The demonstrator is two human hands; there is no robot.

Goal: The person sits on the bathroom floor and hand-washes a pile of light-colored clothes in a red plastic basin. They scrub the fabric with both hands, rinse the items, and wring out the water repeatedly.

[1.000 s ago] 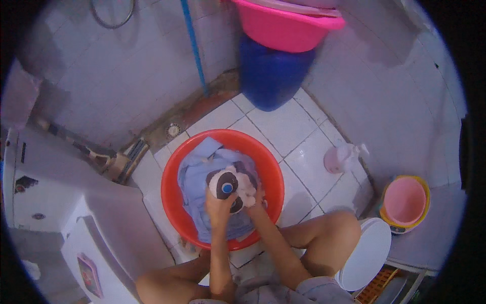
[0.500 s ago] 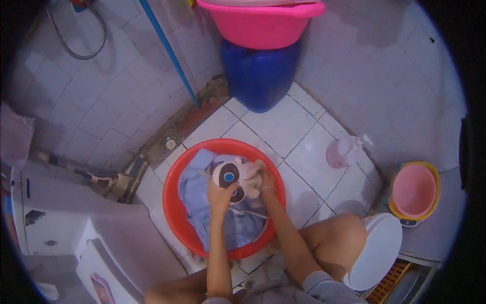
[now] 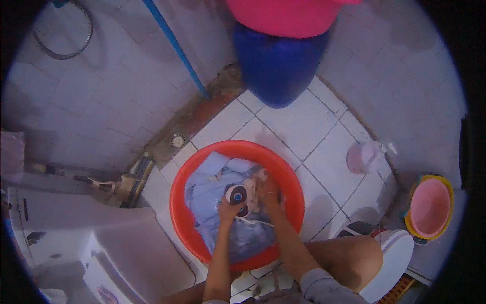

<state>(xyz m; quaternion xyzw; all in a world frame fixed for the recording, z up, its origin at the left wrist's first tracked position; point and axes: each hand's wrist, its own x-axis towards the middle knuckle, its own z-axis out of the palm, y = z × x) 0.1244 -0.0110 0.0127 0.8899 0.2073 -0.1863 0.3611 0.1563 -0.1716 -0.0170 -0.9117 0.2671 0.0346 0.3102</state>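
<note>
A red basin (image 3: pixel 178 219) on the tiled floor holds pale blue clothes (image 3: pixel 215 175) and darker blue-grey cloth (image 3: pixel 248 240). Over them is a soft, plush-looking whitish thing (image 3: pixel 236 193) with dark patches and round blue eyes; whether it is a toy or part of a garment I cannot tell. My left hand (image 3: pixel 230 209) grips its face, thumb across it below one eye. My right hand (image 3: pixel 268 192) is closed on its beige, crumpled side, fingertips partly hidden in the folds. A pale cord (image 3: pixel 258 222) lies across the cloth just below.
Behind the basin stands a blue barrel (image 3: pixel 281 66) with a pink tub (image 3: pixel 288 17) on top. To the right are a pink pump bottle (image 3: pixel 363 157), a pink bowl (image 3: pixel 430 207) and a white round lid (image 3: pixel 397 266). A white appliance-like body (image 3: pixel 126 228) flanks the left, near a floor drain (image 3: pixel 177 142).
The view has shifted, so the basin appears farther right. Both hands, still gripping the plush-looking thing, have brought it lower among the clothes, and its beige side is more bunched.
</note>
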